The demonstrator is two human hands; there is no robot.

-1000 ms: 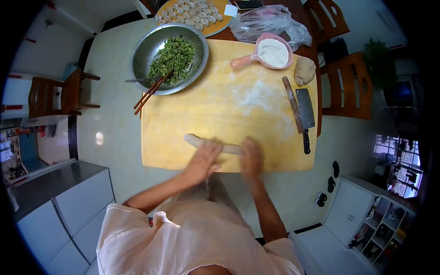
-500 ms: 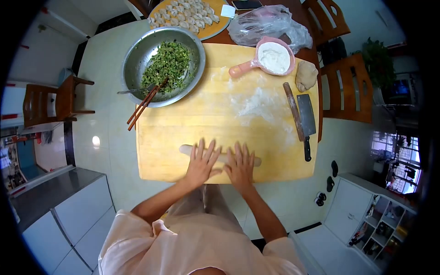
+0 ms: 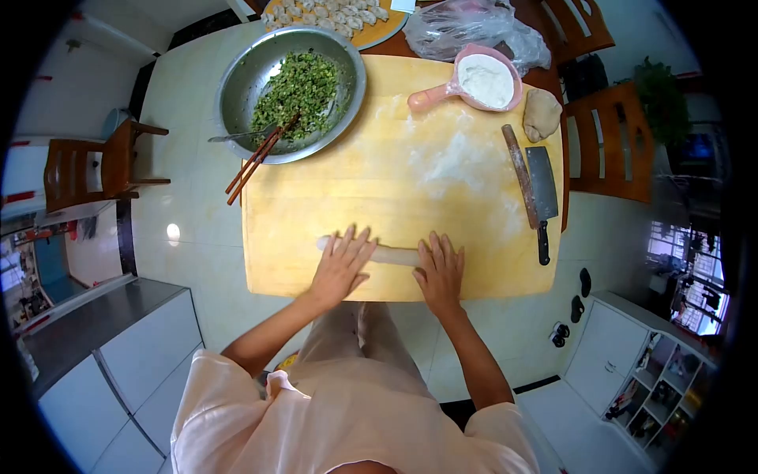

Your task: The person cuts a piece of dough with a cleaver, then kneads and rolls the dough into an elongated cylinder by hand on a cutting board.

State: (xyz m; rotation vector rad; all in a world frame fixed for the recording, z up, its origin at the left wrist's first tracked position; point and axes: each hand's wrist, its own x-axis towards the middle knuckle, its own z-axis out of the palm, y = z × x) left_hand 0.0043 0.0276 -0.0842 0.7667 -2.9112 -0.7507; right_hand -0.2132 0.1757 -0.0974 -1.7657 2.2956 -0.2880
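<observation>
A long roll of dough point(image 3: 393, 255) lies crosswise near the front edge of the yellow wooden board point(image 3: 355, 193). My left hand point(image 3: 339, 266) rests flat over its left part, fingers spread, with the dough's tip showing beyond it. On the right end lies my right hand point(image 3: 440, 272), its fingers also stretched out and apart. Bare dough shows between the two hands. White flour point(image 3: 458, 158) is scattered on the board farther back.
A metal bowl point(image 3: 229, 95) of chopped green filling, with chopsticks point(image 3: 253, 170), stands back left. Farther back is a tray of dumplings point(image 3: 335, 16). To the right are a pink scoop of flour point(image 3: 430, 96), a dough lump point(image 3: 542, 116), a rolling pin point(image 3: 519, 170) and a cleaver point(image 3: 542, 186).
My hands were close together over the middle of the dough half a second ago; now they are farther apart, the right one moved right. The whole view has also shifted slightly.
</observation>
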